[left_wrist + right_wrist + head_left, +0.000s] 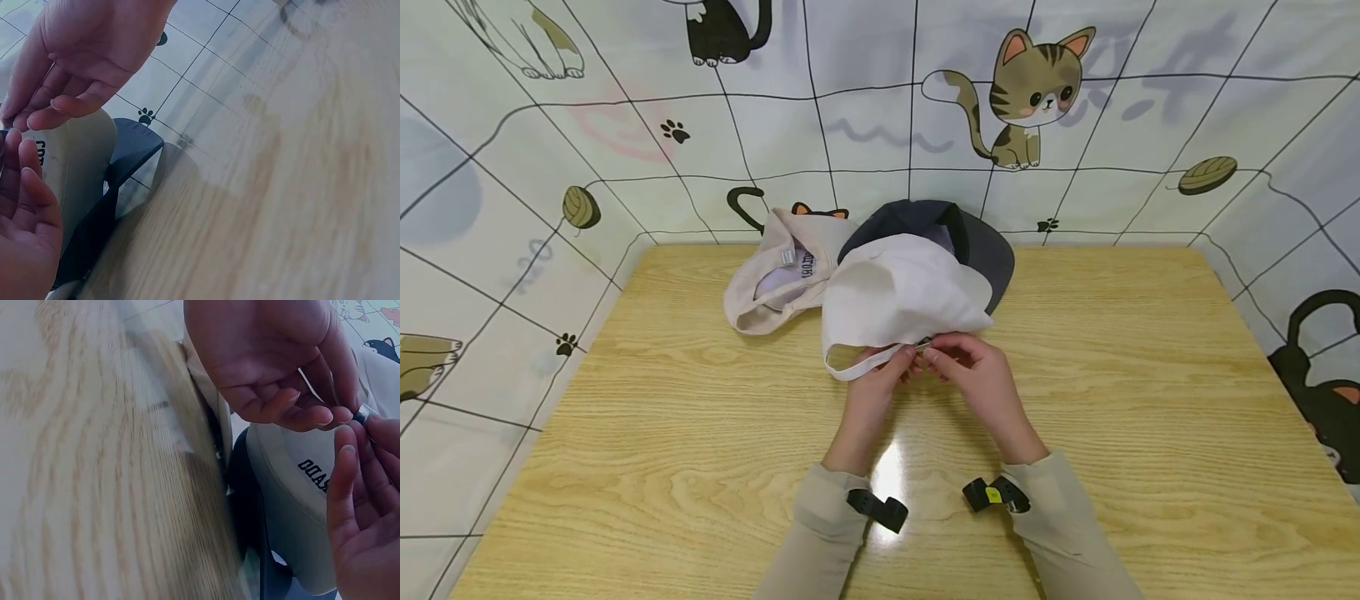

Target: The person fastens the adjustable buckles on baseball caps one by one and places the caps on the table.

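Observation:
A white cap [895,283] is tipped so that its back strap [859,364] faces the person. At the strap's left part, the left hand [874,385] pinches the band between thumb and fingers. The right hand [983,379] pinches the strap at a small metal buckle [922,343], close beside the left fingertips. In the right wrist view, the buckle [360,416] shows between the fingertips of both hands, and dark lettering [314,475] shows on the cap. Fingers partly hide how the strap sits in the buckle.
Behind the white cap lies a dark cap [992,257], its brim pointing right. A beige cap [751,287] lies at the left with its inside showing. All rest at the back of the wooden table [1150,400], before a cat-patterned cloth wall [865,133].

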`<move>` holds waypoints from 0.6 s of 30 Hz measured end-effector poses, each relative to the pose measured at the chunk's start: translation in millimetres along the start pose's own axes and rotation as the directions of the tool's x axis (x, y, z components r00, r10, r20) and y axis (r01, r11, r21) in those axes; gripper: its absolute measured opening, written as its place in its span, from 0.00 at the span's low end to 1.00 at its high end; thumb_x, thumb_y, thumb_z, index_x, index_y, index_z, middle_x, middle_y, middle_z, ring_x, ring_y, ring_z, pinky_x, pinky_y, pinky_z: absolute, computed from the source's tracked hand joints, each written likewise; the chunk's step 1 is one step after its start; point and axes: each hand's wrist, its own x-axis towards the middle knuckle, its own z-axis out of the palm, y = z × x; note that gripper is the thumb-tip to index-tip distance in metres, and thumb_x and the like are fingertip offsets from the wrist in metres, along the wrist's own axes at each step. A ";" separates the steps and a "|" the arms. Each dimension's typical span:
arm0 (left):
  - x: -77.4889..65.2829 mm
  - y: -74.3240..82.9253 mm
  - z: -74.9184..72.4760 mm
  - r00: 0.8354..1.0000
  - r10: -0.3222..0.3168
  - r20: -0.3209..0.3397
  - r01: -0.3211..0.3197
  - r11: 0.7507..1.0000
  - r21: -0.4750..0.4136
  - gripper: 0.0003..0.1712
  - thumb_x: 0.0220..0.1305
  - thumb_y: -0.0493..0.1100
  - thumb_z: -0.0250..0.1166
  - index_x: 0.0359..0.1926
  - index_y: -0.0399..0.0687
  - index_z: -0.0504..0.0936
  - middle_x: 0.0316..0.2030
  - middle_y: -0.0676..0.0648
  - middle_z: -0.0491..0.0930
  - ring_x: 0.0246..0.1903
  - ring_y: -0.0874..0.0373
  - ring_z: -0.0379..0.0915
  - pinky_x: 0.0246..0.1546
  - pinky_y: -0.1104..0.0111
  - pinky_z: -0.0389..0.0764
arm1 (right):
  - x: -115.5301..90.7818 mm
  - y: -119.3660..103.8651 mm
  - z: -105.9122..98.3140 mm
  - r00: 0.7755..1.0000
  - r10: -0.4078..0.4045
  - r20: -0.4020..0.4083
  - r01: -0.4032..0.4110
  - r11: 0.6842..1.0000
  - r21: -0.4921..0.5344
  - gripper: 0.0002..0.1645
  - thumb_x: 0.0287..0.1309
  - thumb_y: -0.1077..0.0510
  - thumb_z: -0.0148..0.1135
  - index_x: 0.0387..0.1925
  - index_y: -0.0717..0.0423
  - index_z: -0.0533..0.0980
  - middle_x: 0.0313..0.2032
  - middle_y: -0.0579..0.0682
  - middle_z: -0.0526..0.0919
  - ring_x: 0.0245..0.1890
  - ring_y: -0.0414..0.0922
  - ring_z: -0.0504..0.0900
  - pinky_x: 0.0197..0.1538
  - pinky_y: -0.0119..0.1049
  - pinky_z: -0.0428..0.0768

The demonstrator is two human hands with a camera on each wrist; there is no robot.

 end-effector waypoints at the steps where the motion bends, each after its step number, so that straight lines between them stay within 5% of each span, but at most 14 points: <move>1: 0.9 -2.8 -0.8 1.000 -0.001 0.002 0.001 1.000 -0.004 0.10 0.61 0.36 0.57 0.31 0.28 0.76 0.24 0.43 0.77 0.26 0.41 0.70 0.26 0.63 0.71 | 0.7 2.7 0.1 1.000 -0.004 -0.002 0.004 1.000 -0.007 0.13 0.53 0.56 0.62 0.37 0.61 0.77 0.32 0.53 0.80 0.29 0.46 0.77 0.31 0.38 0.77; 10: 5.1 -16.5 -3.8 1.000 0.002 -0.008 -0.002 1.000 -0.003 0.16 0.60 0.41 0.59 0.34 0.26 0.76 0.24 0.45 0.78 0.27 0.38 0.69 0.24 0.67 0.69 | -0.5 -3.9 0.8 0.999 0.009 -0.052 -0.009 1.000 0.009 0.11 0.53 0.57 0.62 0.36 0.61 0.77 0.31 0.56 0.79 0.32 0.58 0.76 0.32 0.46 0.77; 18: 5.0 -14.9 -4.3 1.000 -0.001 0.008 0.001 1.000 0.002 0.17 0.60 0.41 0.59 0.36 0.26 0.77 0.25 0.43 0.78 0.26 0.45 0.71 0.25 0.66 0.69 | -2.5 -13.9 0.7 0.999 0.017 -0.027 -0.017 1.000 0.008 0.10 0.55 0.61 0.60 0.37 0.64 0.76 0.30 0.60 0.79 0.28 0.45 0.76 0.30 0.35 0.77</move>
